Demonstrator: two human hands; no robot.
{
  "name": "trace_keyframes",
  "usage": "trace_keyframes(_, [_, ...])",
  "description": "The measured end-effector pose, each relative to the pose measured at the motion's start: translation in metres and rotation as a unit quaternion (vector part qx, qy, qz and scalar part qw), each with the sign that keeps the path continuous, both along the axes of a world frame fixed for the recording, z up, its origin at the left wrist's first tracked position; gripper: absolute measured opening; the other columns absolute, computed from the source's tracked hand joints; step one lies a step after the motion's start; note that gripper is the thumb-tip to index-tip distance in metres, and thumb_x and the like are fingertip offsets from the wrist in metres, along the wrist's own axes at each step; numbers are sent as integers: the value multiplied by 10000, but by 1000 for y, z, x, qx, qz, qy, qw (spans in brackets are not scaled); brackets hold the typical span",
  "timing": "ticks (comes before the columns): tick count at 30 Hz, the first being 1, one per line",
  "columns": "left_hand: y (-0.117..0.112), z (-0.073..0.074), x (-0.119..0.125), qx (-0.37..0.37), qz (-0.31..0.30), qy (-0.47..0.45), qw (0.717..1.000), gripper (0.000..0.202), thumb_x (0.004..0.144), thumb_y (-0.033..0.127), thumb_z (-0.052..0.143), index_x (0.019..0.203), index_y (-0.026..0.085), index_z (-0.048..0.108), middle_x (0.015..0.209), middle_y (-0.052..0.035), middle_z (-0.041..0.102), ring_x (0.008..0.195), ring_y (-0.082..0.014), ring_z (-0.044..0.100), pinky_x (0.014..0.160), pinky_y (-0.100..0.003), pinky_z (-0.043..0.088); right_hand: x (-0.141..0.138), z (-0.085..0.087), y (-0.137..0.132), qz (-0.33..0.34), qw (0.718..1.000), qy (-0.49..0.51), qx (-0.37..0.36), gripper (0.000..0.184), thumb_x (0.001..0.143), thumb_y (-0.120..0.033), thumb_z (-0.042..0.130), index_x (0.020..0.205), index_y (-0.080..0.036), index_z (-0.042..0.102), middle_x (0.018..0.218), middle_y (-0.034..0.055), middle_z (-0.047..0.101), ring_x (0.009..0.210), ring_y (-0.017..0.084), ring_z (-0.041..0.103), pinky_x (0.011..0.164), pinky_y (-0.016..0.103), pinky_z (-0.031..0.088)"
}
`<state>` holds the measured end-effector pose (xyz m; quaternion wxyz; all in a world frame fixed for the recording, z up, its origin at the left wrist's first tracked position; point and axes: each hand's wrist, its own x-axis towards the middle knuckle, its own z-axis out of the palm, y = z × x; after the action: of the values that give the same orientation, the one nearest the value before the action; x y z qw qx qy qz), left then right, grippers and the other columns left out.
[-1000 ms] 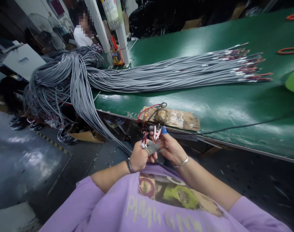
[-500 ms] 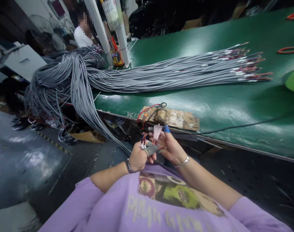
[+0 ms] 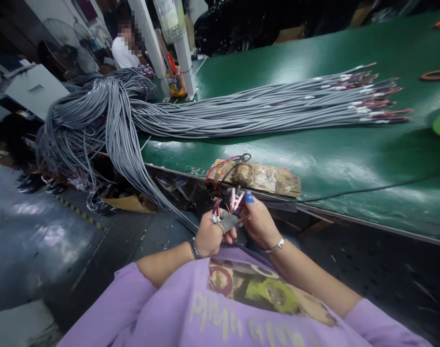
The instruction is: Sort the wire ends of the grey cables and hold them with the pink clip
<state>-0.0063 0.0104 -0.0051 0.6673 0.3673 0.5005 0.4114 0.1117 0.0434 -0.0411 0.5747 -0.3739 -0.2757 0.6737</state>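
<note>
My left hand (image 3: 210, 235), closed with a grey cover on its thumb, grips the ends of several grey cables (image 3: 174, 212). White bands (image 3: 215, 218) and thin coloured wires (image 3: 216, 206) stick up from this grip. Close beside it, my right hand (image 3: 261, 222) is closed, with blue tape on its thumb. A pink clip (image 3: 236, 198), shaped like a clothespin, sits at the right hand's fingertips, its two legs apart. Thin wire ends (image 3: 244, 219) show between the hands. The fingers partly hide what lies between them.
A wooden block (image 3: 270, 179) with red and black leads lies on the green table's (image 3: 350, 164) front edge. Behind it stretches a long bundle of grey cables (image 3: 241, 111), hanging off the left side. A black cord (image 3: 364, 189) crosses rightward. A person (image 3: 124, 52) is at the back left.
The pink clip has turned, so its two legs now show as a V. My right hand's fingers have drawn closer together; my left hand has hardly moved.
</note>
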Motion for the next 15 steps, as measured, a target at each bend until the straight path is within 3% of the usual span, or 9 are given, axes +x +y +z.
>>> trace_keyframes(6, [1,2,3,-18,6,1,1000,565,511,645,792,539,175,480,416,22,536,297,-55,405,318,-186,265,0,-1,5,117,984,101,-85,441,698,-642,726,765,-206,729,646,28,686,565,171,619,552,291,526])
trace_keyframes(15, [1,3,4,-38,5,11,999,563,488,637,794,552,183,467,414,27,531,295,-55,399,321,-183,252,1,-8,9,128,975,151,-99,358,731,-568,748,755,-211,746,671,6,726,556,140,646,578,256,562])
